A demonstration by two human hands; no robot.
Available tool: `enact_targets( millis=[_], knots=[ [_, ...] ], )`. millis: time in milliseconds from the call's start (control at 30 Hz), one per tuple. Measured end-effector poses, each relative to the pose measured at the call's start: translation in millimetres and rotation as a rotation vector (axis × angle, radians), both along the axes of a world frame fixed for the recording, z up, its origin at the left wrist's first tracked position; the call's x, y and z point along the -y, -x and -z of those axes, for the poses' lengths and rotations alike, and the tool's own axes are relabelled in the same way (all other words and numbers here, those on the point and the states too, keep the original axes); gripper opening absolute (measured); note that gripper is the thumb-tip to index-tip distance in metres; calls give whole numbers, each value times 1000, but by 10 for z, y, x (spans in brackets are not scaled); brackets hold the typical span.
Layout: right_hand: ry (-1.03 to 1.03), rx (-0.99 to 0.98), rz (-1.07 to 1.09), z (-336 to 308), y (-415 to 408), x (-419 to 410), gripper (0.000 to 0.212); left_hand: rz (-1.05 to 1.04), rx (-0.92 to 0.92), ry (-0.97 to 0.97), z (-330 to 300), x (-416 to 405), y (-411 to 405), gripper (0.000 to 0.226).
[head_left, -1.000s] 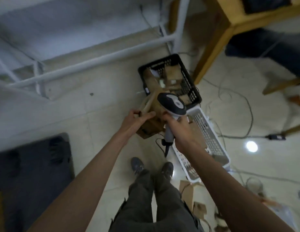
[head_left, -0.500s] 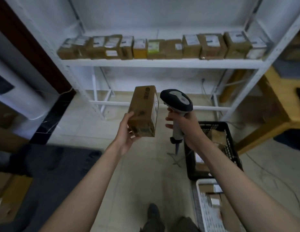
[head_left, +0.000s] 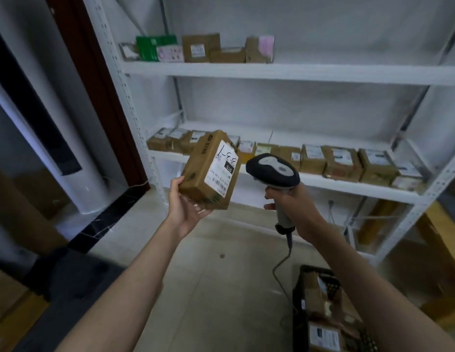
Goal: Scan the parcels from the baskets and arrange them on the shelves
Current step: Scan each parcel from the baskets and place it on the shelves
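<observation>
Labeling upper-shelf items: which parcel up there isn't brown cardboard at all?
The green box, second from the left on the upper shelf. It is solid green with a small white label; the neighbours show brown cardboard or pale and pink wrapping.

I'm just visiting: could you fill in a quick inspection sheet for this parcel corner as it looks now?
Surface: white shelves; tiled floor.
Job's things: labelled parcel held up; scanner beside it; rows of parcels on both shelves; black basket holding parcels.
Clutter: cardboard at lower left, blurred.
Hands: left hand holds the parcel; right hand grips the scanner.
Cables: scanner cord hangs toward the floor.
Surroundings: dark door frame, wooden furniture at right.
</observation>
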State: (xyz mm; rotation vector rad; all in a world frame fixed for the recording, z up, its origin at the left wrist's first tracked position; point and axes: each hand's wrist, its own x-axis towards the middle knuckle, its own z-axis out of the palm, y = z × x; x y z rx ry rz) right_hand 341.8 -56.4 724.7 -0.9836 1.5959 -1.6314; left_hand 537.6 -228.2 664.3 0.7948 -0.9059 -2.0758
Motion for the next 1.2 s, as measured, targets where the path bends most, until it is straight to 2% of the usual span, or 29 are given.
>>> enact_targets(
  millis=[133, 300, 367, 500, 600, 667, 867, 1000, 1067, 1200],
  knots=[
    [11, -81, -66, -211, 115, 20, 39, 12, -26, 18, -206, 135, 76, 70],
    [-61, -439, -155, -326, 196, 64, 31, 31, -11, 67, -437, 251, 150, 71],
    [-70, -526, -180, -337, 213, 99, 29, 16, -8, 81, -523, 274, 155, 71],
    [0, -671, -185, -369, 227, 148, 44, -10, 27, 103, -607, 323, 127, 72],
    [81, -879, -151, -446, 236, 179, 39, -25, 184, 109, -716, 419, 51, 74],
    [84, -990, -157, -482, 252, 195, 46, -36, 343, 113, -841, 504, -32, 76],
    [119, -1235, -216, -462, 150, 218, 33, 69, 745, 168, -1299, 675, -196, 78],
    [136, -1290, -242, -461, 77, 222, 29, 80, 829, 189, -1486, 682, -191, 81],
    [124, -1342, -230, -465, 74, 222, 26, 76, 838, 203, -1536, 661, -177, 78],
    [111, -1421, -194, -501, 141, 207, 23, 90, 849, 227, -1576, 620, -160, 86]
  ],
)
